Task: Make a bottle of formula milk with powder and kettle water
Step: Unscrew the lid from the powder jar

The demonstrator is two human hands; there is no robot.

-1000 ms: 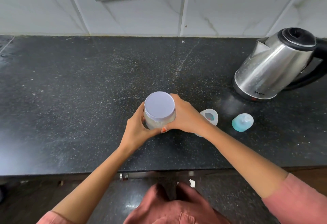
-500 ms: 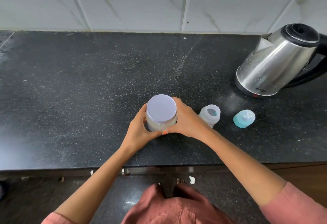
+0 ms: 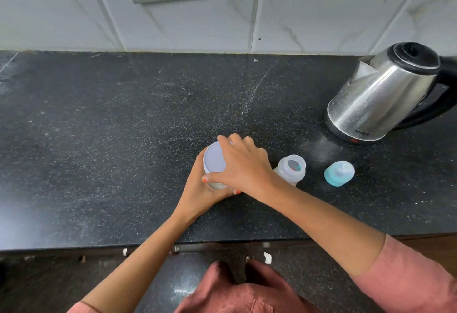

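Head view: the powder jar (image 3: 217, 185) stands on the counter (image 3: 99, 139) near its front edge, its body wrapped in the grip of the left hand (image 3: 197, 194), while the right hand (image 3: 244, 164) clamps down over the lid (image 3: 213, 158). It is squat and clear, with pale contents and a flat lilac lid. A moment ago the right hand clasped the jar's side; now it sits on top.

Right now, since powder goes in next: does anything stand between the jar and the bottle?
Only the right hand, gripping the lid: its wrist crosses the near side of the open bottle. The lid is on the jar.
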